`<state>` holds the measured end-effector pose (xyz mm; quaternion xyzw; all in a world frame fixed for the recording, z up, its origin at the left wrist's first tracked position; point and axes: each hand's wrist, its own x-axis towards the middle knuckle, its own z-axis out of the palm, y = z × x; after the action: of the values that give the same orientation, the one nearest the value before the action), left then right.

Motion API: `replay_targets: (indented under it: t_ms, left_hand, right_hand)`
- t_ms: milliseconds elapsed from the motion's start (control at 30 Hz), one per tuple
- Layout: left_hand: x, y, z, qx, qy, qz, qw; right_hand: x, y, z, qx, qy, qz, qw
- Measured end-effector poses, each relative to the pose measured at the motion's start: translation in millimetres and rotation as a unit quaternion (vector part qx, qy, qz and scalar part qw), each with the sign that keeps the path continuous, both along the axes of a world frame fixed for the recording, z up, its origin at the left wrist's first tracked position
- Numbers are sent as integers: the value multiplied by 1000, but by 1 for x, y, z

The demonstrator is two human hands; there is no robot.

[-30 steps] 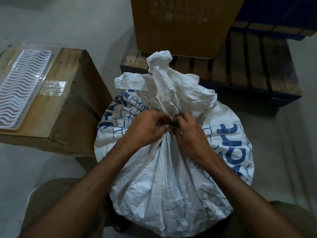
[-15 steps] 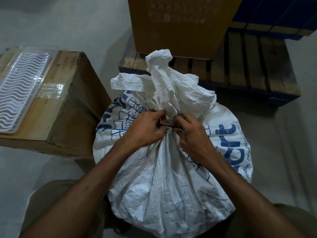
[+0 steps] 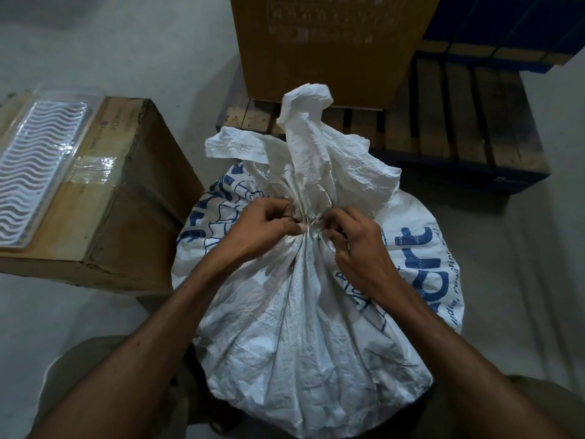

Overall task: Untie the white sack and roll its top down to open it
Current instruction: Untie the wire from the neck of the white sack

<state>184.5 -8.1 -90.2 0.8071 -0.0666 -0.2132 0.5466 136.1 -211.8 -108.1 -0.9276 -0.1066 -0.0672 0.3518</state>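
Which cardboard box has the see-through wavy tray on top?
The cardboard box on the left does: the clear wavy tray lies on its taped top. The other cardboard box, on the wooden pallet, shows no tray.

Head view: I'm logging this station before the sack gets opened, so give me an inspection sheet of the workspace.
Surface: pale concrete floor; the sack stands on it.
Job's things: white sack with blue print, neck still gathered and bound by a thin tie; loose top stands up, not rolled down.
Clutter: clear plastic tray with wavy pattern lies on a taped cardboard box to the left.
Grippers: left hand and right hand flank the neck, fingers curled at the tie.
Cables: nothing seen.
Surroundings: wooden pallet behind, carrying a second cardboard box; blue items beyond.
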Motion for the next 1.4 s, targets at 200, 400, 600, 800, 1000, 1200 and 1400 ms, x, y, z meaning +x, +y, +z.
replay_targets:
  t_ms: [200,400,600,800,1000,1200,1400]
  left_hand:
    - [-20,-4,-1,225,-191,-46,954]
    - [-29,-9,-5,300,-228,-16,926]
    - [-44,-14,1,348,-257,11,902]
    - [-83,-24,11,246,-311,-32,917]
    - [-140,-18,4,77,-325,-40,942]
    - [-196,9,35,-30,-260,60,963]
    - [-216,33,53,-3,-221,92,971]
  right_hand:
    - [-5,4,3,0,-9,13,1000]
    - [-10,-2,12,34,-18,-14,999]
    - [-35,-11,37,130,10,-33,991]
    - [-87,4,58,193,52,-50,979]
    - [-136,28,78,336,84,-58,937]
    - [-159,35,90,436,94,-136,885]
    - [-161,54,93,496,112,-170,844]
